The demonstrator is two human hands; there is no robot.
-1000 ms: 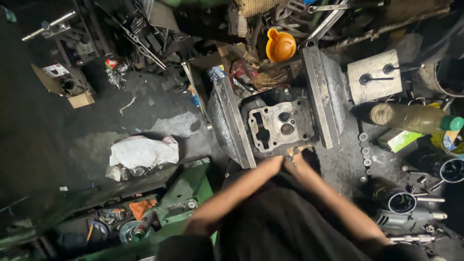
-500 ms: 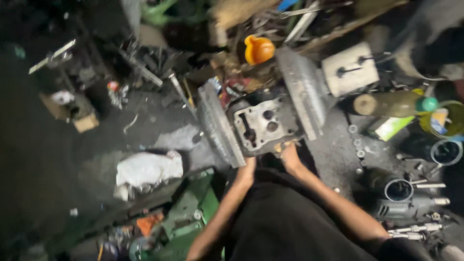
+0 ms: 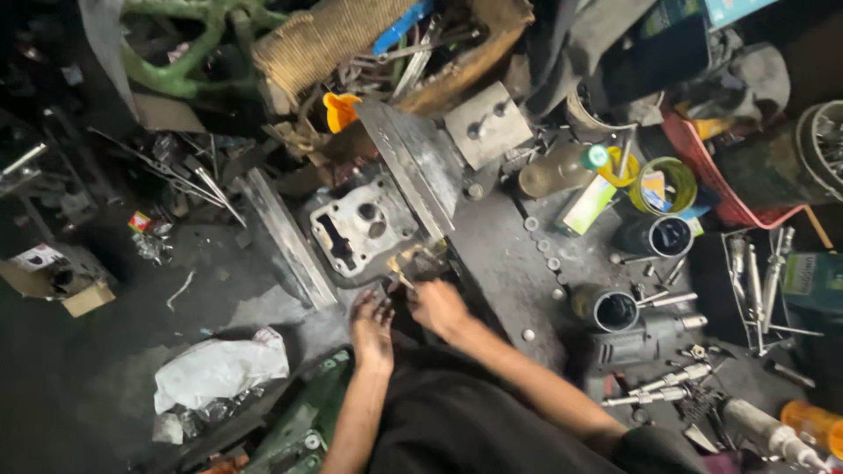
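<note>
Casting [image 3: 364,226], grey metal, lies on the floor directly ahead of both hands. Right hand [image 3: 439,305] is nearer, pinching a small brass-coloured piece [image 3: 399,270] at its near edge. Left hand [image 3: 372,326] rests loosely open, empty.

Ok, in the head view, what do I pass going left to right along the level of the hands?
White bag → left hand → right hand → dark cylinder → long tools
</note>
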